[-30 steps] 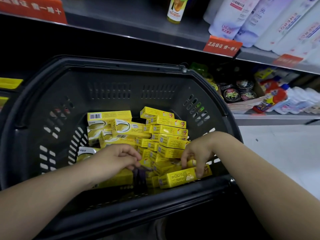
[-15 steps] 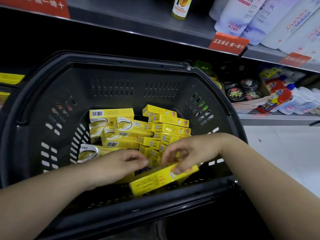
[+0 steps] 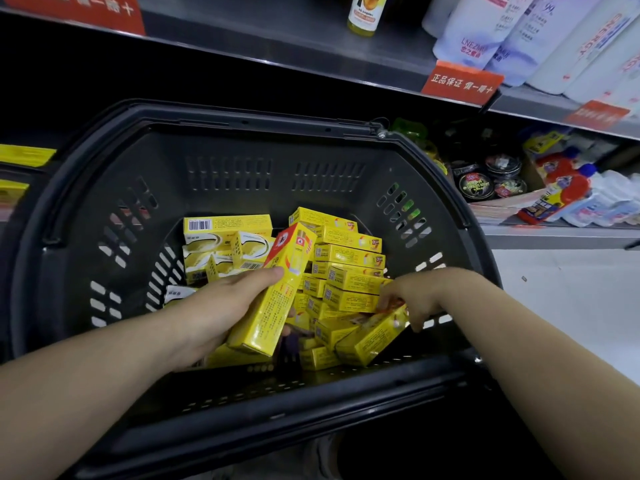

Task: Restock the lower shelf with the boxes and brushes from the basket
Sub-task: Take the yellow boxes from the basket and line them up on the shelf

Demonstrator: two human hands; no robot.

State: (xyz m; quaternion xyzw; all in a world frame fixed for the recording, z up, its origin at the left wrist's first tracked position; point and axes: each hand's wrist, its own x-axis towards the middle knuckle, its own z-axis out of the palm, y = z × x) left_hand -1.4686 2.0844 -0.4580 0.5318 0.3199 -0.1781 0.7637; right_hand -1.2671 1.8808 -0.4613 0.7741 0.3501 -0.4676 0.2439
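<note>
Yellow cartons fill the floor of the black plastic basket [image 3: 242,150], heaped against its far wall — narrow boxes [image 3: 349,268] stacked toward the right, wider brush boxes [image 3: 225,237] with white swooshes toward the left. Above the heap, the left hand [image 3: 214,310] is wrapped around a long yellow box [image 3: 277,296] with a red end, thumb on its upper face, the box tilted up out of the pile. At the basket's right side the right hand [image 3: 412,296] reaches down, fingers pinching the end of another yellow box [image 3: 374,336] lying on the heap. Beyond the basket's right rim, the lower shelf [image 3: 554,233] carries round tins [image 3: 485,181] and bottles.
</note>
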